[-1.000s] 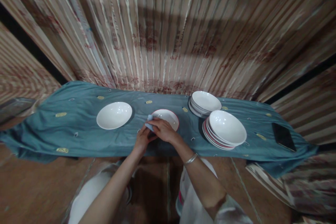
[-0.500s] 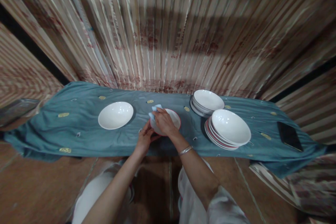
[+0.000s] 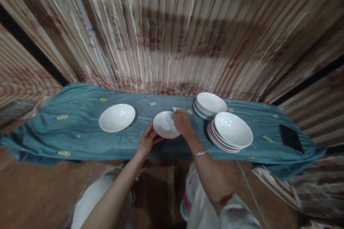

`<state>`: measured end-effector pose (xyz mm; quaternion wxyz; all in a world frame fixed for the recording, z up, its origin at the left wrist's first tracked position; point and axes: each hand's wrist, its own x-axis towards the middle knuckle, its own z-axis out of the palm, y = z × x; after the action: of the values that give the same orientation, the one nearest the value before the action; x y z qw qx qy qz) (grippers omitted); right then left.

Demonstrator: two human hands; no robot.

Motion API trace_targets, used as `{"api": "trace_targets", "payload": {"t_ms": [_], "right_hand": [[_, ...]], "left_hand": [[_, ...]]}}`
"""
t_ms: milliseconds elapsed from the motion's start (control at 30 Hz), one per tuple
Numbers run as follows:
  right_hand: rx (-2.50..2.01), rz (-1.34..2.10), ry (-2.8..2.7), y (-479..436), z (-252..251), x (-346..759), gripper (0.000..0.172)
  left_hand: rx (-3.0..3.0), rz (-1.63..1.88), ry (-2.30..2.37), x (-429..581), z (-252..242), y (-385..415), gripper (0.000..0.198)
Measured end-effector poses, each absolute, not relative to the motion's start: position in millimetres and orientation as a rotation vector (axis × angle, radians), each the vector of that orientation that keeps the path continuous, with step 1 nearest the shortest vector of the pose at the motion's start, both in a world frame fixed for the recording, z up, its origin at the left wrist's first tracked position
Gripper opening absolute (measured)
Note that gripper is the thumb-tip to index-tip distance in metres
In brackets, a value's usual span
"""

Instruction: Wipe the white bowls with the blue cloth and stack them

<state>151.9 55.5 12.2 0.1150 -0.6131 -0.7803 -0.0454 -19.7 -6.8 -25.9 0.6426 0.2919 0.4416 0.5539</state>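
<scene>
A white plate with a red rim [image 3: 164, 126] is held over the front middle of the cloth-covered table. My left hand [image 3: 147, 139] grips its lower left edge, the fingers partly hidden beneath it. On the plate's right side, my right hand [image 3: 183, 121] is closed on a light blue cloth [image 3: 176, 109], pressed at the rim. Most of that cloth is hidden behind the fingers. To the left sits a white bowl [image 3: 117, 117] by itself.
A stack of white dishes [image 3: 211, 103] stands at the back right. In front of it is another stack topped by a white bowl [image 3: 233, 128], some rims red. A dark flat phone-like object [image 3: 291, 139] lies far right on the teal tablecloth [image 3: 88, 139]. Striped curtains hang behind.
My right hand has slid with the blue cloth from the plate's upper left to its right edge. The left hand keeps its hold on the plate.
</scene>
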Motion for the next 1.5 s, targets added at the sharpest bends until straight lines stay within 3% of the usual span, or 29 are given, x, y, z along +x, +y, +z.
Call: {"api": "trace_targets", "payload": {"t_ms": [467, 700, 1067, 1500], "right_hand": [[-1.81, -0.062, -2.571, 15, 34, 173, 0.033], [-1.691, 0.281, -2.684, -4, 40, 160, 0.03], [-1.478, 0.697, -2.316, 6, 26, 124, 0.032], [-1.347, 0.6, -2.418, 32, 9, 109, 0.038]], "left_hand": [[0.671, 1.265, 1.028, -20, -23, -7, 0.061], [0.696, 1.255, 1.021, -20, -22, -7, 0.059], [0.683, 1.258, 1.012, -21, -26, -7, 0.055], [0.648, 1.269, 1.037, -19, -24, -8, 0.052]]}}
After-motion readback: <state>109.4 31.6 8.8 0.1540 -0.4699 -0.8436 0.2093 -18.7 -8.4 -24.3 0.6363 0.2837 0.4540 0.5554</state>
